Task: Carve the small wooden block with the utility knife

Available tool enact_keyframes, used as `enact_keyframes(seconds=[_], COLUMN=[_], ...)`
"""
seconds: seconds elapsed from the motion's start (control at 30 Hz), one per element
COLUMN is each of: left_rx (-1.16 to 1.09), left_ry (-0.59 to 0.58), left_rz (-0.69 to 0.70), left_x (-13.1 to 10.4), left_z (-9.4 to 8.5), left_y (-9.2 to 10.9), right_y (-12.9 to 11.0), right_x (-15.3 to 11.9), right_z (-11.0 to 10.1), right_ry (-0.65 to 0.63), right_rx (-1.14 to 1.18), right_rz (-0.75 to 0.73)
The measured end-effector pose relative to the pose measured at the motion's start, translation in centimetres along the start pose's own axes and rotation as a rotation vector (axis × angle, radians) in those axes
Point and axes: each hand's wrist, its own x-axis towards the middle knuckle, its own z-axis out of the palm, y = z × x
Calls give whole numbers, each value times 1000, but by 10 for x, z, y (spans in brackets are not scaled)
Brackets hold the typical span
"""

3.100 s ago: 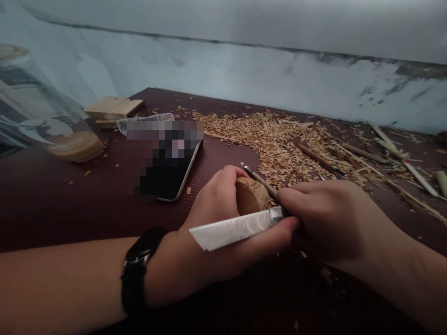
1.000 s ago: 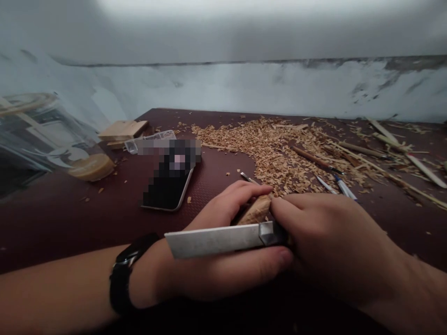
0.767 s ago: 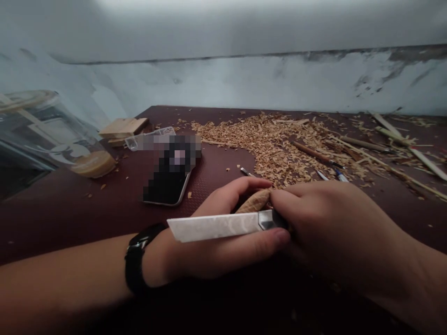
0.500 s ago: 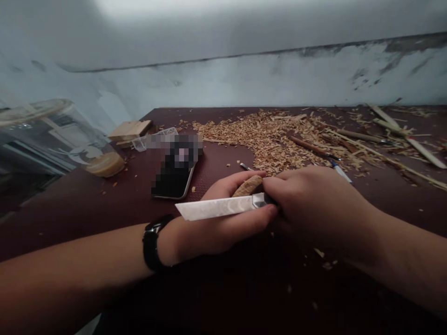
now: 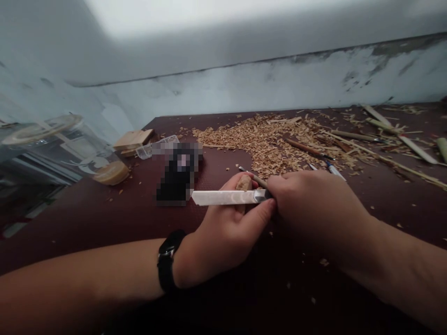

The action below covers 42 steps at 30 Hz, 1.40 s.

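While my left hand [image 5: 223, 237] clasps the wooden piece [image 5: 244, 182] near the shavings [image 5: 268, 149], my right hand [image 5: 310, 204] grips the utility knife [image 5: 228, 197], which crosses in front of that piece; I judge this whittling, and the next stroke calls for a shallow, controlled angle.

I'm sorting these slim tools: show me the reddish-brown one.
The middle tool, among the shavings; the back tool and near tool, by the left hand, have paler handles.

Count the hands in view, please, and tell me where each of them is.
2: the left hand, near the picture's middle, holds the wooden piece; the right hand, just right of it, grips the knife.
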Motion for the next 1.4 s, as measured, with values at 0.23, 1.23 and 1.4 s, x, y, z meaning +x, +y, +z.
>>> enact_keyframes(seconds=[0.23, 1.23, 1.4], left_rx=[84, -26, 84], left_ry=[151, 196, 32], left_rz=[-73, -139, -119], left_x=[0, -1, -2], left_z=[-5, -5, -21], left_y=[-5, -1, 2], right_y=[-3, -6, 9], right_x=[2, 2, 4], right_z=[2, 3, 3], right_ry=[34, 2, 52], right_rx=[19, 101, 83], right_rz=[79, 1, -168])
